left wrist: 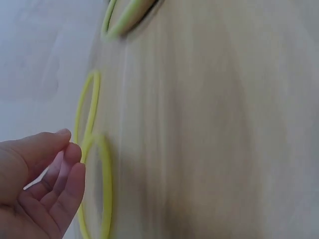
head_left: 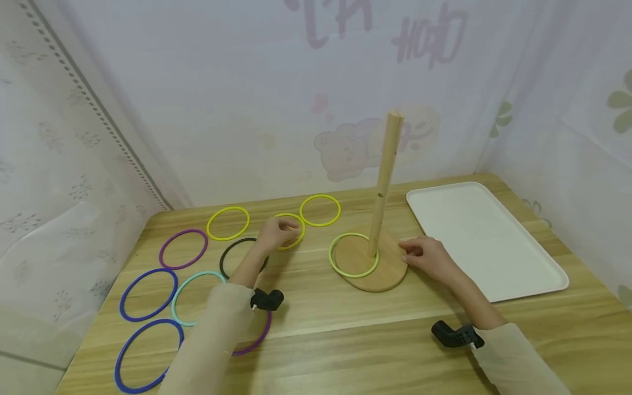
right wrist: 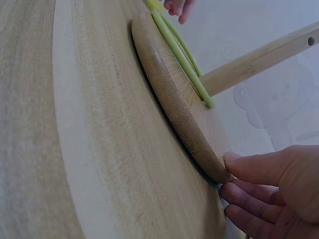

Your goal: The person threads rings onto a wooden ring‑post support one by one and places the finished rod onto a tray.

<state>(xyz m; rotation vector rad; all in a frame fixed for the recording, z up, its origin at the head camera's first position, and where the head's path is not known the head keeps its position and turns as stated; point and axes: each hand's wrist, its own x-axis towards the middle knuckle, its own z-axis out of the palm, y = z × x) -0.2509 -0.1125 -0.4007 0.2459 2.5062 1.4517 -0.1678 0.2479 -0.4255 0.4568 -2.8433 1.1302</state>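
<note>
My left hand [head_left: 281,233] hovers over a yellow ring [head_left: 302,237], its fingers loosely bent and the thumb near the index fingertip. In the left wrist view nothing shows between those fingers, and the ring [left wrist: 106,189] lies behind them. A wooden ring-toss stand has a round base [head_left: 377,282] and an upright pole [head_left: 386,173]. One light green ring [head_left: 340,270] lies on the base around the foot of the pole. With thumb on top and fingers at the side, my right hand [right wrist: 269,189] pinches the base's right edge.
Left on the table lie more rings: yellow [head_left: 228,240], yellow [head_left: 320,225], purple [head_left: 170,266], black [head_left: 222,258], turquoise [head_left: 174,307], blue [head_left: 122,300] and blue [head_left: 118,373]. My left sleeve partly covers another purple ring [head_left: 261,340]. A white tray [head_left: 474,236] stands right of the stand. Curtains enclose the table.
</note>
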